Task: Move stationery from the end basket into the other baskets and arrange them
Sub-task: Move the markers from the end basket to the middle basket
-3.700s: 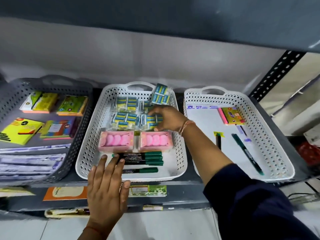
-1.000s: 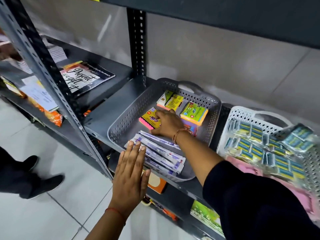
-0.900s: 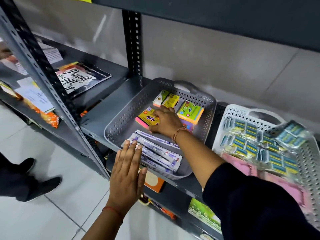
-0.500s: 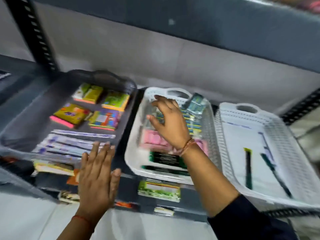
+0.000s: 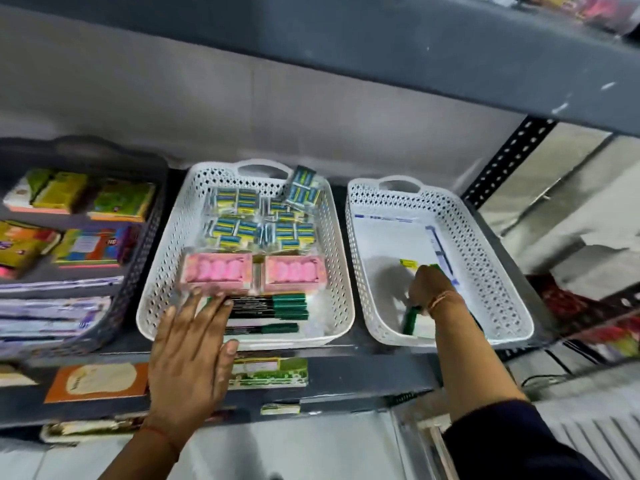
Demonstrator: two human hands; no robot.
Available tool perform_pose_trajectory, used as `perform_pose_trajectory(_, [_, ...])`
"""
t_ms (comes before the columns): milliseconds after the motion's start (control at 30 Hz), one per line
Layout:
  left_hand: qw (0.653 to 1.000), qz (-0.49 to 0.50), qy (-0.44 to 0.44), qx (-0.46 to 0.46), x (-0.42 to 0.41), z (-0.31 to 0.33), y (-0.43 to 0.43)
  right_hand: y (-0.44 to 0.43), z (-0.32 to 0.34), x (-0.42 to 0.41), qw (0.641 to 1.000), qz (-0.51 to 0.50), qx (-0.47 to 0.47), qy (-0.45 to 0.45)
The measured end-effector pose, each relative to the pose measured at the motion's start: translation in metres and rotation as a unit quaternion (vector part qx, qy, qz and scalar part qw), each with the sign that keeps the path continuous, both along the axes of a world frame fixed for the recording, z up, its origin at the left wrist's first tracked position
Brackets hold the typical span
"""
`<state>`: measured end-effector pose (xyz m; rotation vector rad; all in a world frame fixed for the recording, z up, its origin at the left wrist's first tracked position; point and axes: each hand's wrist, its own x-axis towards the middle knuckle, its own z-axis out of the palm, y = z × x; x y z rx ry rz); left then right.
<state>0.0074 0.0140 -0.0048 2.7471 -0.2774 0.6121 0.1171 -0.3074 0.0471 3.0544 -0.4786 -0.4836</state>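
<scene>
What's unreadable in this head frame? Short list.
- Right hand in the right white basket: covers most of the green pen; grip unclear.
- Left hand: hides the near ends of the green markers in the middle white basket.
- Grey basket: cut off by the left edge, contents blurred.
- All package labels: too blurred to read.

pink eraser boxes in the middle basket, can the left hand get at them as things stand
Probably yes. The left hand is flat at the front rim of the middle basket, fingertips just short of the pink eraser boxes. The basket is open-topped; only the green-capped markers lie beside it.
</scene>
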Motion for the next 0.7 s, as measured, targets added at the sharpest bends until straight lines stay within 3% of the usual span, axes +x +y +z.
perform_pose_trajectory(100, [1.0, 0.003, -0.004, 0.006, 0.0, 0.0, 0.001, -0.001, -0.002, 0.002, 0.987, -0.067, 0.084, -0.123])
perform_pose_trajectory(200, [1.0, 0.005, -0.011, 0.006, 0.0, 0.0, 0.001, 0.018, 0.015, 0.004, 0.941, -0.024, 0.172, -0.292])
perform_pose_trajectory(300, [1.0, 0.007, -0.017, 0.009, 0.001, 0.0, 0.0, 0.036, 0.037, 0.008, 0.895, 0.007, 0.222, -0.386])
perform_pose_trajectory(400, [1.0, 0.001, -0.025, 0.016, 0.001, -0.002, 0.0, 0.027, 0.04, 0.011, 0.907, -0.048, 0.16, -0.386])
perform_pose_trajectory(567, [0.999, 0.0, -0.033, 0.017, 0.002, -0.003, 0.0, -0.007, 0.031, 0.003, 0.971, -0.091, 0.124, -0.183])
perform_pose_trajectory(633, [0.999, 0.004, -0.04, 0.014, 0.003, -0.004, -0.002, 0.0, 0.031, -0.002, 0.961, -0.073, 0.168, -0.207])
perform_pose_trajectory(700, [0.999, 0.007, -0.043, 0.012, 0.002, -0.004, -0.001, 0.021, 0.039, -0.006, 0.929, -0.044, 0.237, -0.28])
